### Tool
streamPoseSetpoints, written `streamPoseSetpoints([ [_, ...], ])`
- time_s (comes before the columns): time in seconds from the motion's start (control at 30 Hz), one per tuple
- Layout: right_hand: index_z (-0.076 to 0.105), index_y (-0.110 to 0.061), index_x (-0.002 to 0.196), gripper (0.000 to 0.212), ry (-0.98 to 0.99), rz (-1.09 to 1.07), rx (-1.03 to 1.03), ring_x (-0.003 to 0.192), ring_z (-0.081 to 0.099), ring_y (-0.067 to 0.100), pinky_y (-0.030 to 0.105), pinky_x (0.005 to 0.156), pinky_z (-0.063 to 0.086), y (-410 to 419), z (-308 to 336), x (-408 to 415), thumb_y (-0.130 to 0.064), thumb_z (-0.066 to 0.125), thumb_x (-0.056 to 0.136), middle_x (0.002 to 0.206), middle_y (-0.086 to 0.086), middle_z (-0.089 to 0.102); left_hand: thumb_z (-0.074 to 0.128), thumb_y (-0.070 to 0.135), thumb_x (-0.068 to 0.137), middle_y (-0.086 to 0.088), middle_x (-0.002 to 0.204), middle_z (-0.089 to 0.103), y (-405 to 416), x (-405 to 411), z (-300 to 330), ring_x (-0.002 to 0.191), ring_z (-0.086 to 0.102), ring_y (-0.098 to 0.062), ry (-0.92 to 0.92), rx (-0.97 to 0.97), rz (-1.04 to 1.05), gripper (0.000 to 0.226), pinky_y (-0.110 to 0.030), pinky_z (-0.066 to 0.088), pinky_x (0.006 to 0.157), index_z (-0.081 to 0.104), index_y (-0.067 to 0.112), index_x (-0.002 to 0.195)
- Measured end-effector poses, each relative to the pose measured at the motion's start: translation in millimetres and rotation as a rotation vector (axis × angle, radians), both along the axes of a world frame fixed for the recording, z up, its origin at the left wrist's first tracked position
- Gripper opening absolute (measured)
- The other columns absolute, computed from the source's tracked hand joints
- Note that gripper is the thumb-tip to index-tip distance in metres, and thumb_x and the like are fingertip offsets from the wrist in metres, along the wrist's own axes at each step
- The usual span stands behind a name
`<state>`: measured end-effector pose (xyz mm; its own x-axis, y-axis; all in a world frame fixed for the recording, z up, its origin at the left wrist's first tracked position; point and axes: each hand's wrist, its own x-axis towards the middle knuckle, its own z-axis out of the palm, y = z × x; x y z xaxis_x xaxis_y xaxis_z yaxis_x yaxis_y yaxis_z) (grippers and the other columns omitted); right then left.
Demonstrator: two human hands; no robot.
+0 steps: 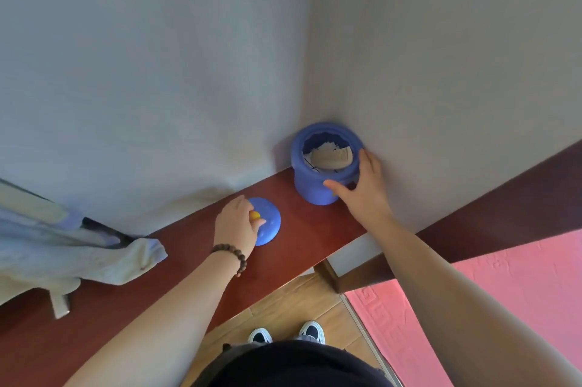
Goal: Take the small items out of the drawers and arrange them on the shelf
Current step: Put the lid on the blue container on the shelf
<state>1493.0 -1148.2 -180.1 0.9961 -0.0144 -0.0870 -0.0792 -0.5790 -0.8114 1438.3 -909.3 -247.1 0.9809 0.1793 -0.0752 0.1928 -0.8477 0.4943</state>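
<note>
A round blue jar (310,185) stands open in the corner of the reddish-brown shelf (302,238), with pale thin sticks inside. My right hand (362,194) wraps its near right side, thumb across the front. To the left, the jar's blue lid (271,221) lies flat on the shelf. My left hand (237,224), with a bead bracelet on the wrist, pinches the lid's yellow knob (254,215). No drawers are in view.
A pale blue garment (78,248) drapes over the shelf's left part. Grey walls meet behind the jar. Below are a wooden floor (283,308), my shoes, a pink mat (504,292) at the right, and a dark wooden frame beside it.
</note>
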Motion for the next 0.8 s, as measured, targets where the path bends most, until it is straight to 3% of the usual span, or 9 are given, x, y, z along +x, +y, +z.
streamPoseSetpoints([
  [0.1,0.015,-0.01,0.151,0.097,0.001,-0.001,0.008,0.142,0.023,0.014,0.019,0.109,0.02,0,0,-1,-0.034,0.075,0.079,0.155,0.003,0.017,0.07,0.022,0.083,-0.012,0.117,0.062,-24,17,36,0.112,0.054,-0.03,-0.264,-0.078,-0.089,0.032,-0.039,0.041,0.096,0.062,0.005,0.109],
  [0.2,0.015,-0.009,0.151,0.095,0.011,-0.001,0.037,0.142,0.022,0.014,0.017,0.107,0.02,1,-1,0,-0.03,0.075,0.08,0.155,0.003,0.016,0.067,0.02,0.084,-0.006,0.118,0.06,-63,51,87,0.11,0.052,-0.02,-0.443,-0.248,-0.294,0.034,-0.026,0.04,0.094,0.059,0.008,0.115],
  [0.27,0.014,-0.007,0.151,0.096,0.02,0.0,0.05,0.142,0.023,0.014,0.015,0.106,0.02,2,0,0,-0.029,0.075,0.08,0.155,0.004,0.016,0.066,0.017,0.084,-0.004,0.118,0.06,-85,80,108,0.11,0.054,-0.018,-0.349,-0.289,-0.423,0.035,-0.022,0.039,0.093,0.058,0.01,0.118],
  [0.37,0.016,-0.004,0.149,0.096,0.007,0.007,0.029,0.141,0.026,0.016,0.015,0.106,0.022,2,-1,3,-0.028,0.076,0.078,0.153,0.006,0.019,0.062,0.01,0.084,-0.008,0.116,0.062,-104,115,111,0.108,0.057,-0.021,-0.172,-0.184,-0.574,0.033,-0.023,0.039,0.091,0.058,0.008,0.117],
  [0.5,0.015,-0.002,0.149,0.096,0.014,0.011,0.034,0.142,0.024,0.018,0.014,0.107,0.019,2,-1,5,-0.025,0.076,0.078,0.154,0.008,0.017,0.056,0.01,0.087,-0.007,0.113,0.063,-110,134,99,0.103,0.058,-0.024,-0.017,-0.016,-0.61,0.031,-0.028,0.042,0.083,0.057,0.013,0.117],
  [0.6,0.014,-0.001,0.149,0.097,0.022,0.018,0.037,0.142,0.023,0.018,0.02,0.111,0.021,2,-1,6,-0.025,0.076,0.078,0.154,0.009,0.015,0.054,0.011,0.086,-0.004,0.104,0.068,-115,136,96,0.096,0.061,-0.023,0.002,0.004,-0.587,0.026,-0.036,0.048,0.085,0.063,0.017,0.11],
  [0.7,0.014,-0.001,0.149,0.097,0.022,0.022,0.031,0.141,0.025,0.019,0.023,0.112,0.023,2,-1,7,-0.026,0.076,0.078,0.154,0.009,0.016,0.052,0.012,0.088,-0.006,0.101,0.07,-116,136,98,0.095,0.063,-0.024,0.012,0.048,-0.552,0.022,-0.036,0.049,0.085,0.069,0.014,0.103],
  [0.8,0.013,-0.001,0.15,0.097,0.017,0.036,0.006,0.142,0.023,0.019,0.023,0.112,0.023,1,-2,7,-0.029,0.074,0.08,0.154,0.009,0.014,0.051,0.021,0.088,-0.009,0.099,0.071,-107,130,102,0.092,0.064,-0.028,-0.127,-0.008,-0.478,0.024,-0.037,0.05,0.08,0.071,0.013,0.099],
])
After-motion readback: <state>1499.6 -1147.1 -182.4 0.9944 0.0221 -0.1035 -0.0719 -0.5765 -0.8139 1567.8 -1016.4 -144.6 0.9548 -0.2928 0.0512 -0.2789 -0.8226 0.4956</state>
